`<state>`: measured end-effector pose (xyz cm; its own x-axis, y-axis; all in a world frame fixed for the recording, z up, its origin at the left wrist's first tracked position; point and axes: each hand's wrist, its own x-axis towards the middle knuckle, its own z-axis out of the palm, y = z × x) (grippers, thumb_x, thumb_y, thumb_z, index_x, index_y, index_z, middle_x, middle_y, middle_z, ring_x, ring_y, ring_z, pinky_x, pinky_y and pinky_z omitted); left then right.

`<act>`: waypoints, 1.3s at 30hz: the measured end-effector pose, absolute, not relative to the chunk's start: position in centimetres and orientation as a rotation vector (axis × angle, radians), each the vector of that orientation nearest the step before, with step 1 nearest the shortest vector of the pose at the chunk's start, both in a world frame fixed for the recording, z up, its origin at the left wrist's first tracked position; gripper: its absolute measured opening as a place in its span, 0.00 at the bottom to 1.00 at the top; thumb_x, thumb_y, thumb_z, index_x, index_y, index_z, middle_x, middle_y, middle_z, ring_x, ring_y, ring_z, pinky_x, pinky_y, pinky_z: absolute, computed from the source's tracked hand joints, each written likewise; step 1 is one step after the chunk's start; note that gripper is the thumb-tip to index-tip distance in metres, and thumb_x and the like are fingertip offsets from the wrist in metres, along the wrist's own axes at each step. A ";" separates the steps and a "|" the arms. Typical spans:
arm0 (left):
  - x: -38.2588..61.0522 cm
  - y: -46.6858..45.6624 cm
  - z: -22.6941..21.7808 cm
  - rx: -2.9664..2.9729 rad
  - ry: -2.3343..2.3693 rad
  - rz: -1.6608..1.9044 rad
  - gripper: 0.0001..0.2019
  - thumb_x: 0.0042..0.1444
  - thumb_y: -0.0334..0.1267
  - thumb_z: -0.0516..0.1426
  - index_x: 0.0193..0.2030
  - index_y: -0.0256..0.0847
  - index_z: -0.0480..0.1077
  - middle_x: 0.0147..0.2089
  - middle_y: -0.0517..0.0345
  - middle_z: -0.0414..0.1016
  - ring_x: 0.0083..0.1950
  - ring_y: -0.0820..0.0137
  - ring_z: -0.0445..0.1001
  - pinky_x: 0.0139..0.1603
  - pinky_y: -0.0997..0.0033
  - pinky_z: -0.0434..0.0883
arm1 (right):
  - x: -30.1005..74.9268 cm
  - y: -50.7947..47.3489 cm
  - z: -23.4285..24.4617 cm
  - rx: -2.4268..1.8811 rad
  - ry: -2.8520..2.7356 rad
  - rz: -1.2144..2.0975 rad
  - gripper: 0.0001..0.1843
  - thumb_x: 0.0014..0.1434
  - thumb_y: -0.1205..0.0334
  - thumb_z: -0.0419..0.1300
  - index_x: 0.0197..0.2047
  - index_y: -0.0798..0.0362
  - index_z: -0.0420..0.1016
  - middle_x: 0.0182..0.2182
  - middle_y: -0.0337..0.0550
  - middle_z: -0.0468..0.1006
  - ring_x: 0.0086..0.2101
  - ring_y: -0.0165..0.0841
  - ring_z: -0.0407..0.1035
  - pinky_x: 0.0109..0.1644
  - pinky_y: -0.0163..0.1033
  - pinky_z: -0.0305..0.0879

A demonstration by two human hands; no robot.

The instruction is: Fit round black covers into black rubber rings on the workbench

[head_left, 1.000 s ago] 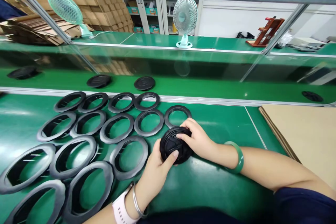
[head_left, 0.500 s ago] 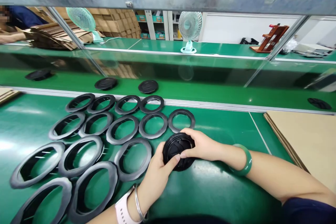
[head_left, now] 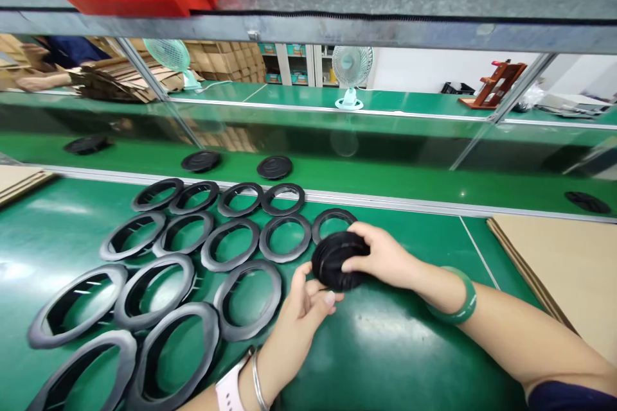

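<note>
Fingers of the right hand [head_left: 385, 258] lie pressed together against the right side of a black ribbed disc [head_left: 333, 261], which is tilted and held off the green bench mat [head_left: 400, 359]. Whether the right thumb is pinching it is hidden. Just below the disc, the fingers of the left hand [head_left: 301, 314] are loosely spread and curled upward, their tips beside its lower edge; I cannot tell whether they touch it.

Just past the right fingertips, a black rubber ring [head_left: 332, 221] lies flat, and more rings [head_left: 248, 300] spread in rows to the left of the left fingers. Beyond the fingers, an aluminium rail [head_left: 385, 205] edges the mat, with two black discs [head_left: 274, 167] on the green belt [head_left: 385, 186] behind it. To the right of the right fingers lies a cardboard sheet [head_left: 544, 257]. Behind the left wrist's white smartwatch [head_left: 230, 392] sits a metal bangle [head_left: 258, 382]; a green bangle [head_left: 456, 295] circles the right wrist.
</note>
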<state>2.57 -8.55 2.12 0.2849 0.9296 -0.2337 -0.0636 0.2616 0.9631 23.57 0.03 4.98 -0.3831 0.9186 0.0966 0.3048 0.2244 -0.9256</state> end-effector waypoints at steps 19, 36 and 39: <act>3.1 -8.3 0.5 0.851 0.929 0.977 0.30 0.52 0.46 0.67 0.55 0.39 0.59 0.50 0.45 0.71 0.46 0.61 0.78 0.44 0.62 0.71 | 26.9 4.1 1.5 -0.772 -2.595 0.376 0.16 0.71 0.47 0.57 0.51 0.46 0.78 0.51 0.49 0.75 0.61 0.51 0.60 0.62 0.60 0.59; 3.5 -8.4 0.2 0.841 0.736 0.856 0.29 0.41 0.46 0.74 0.44 0.34 0.68 0.38 0.56 0.74 0.36 0.73 0.73 0.40 0.70 0.70 | 26.2 2.9 0.3 -0.909 -1.885 1.912 0.24 0.70 0.42 0.60 0.52 0.58 0.72 0.35 0.47 0.77 0.34 0.35 0.71 0.41 0.38 0.69; 3.3 -8.2 0.3 0.840 0.773 0.867 0.29 0.42 0.48 0.73 0.44 0.34 0.69 0.37 0.58 0.73 0.34 0.75 0.70 0.38 0.71 0.67 | 26.6 3.2 0.9 -0.856 -1.870 1.959 0.24 0.70 0.43 0.60 0.53 0.58 0.72 0.37 0.48 0.77 0.36 0.36 0.71 0.44 0.40 0.68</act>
<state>3.32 -8.20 0.33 0.4332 0.8719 -0.2282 -0.3265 0.3878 0.8620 26.56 3.20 0.87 -0.7774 0.5926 -0.2108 0.1829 -0.1078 -0.9772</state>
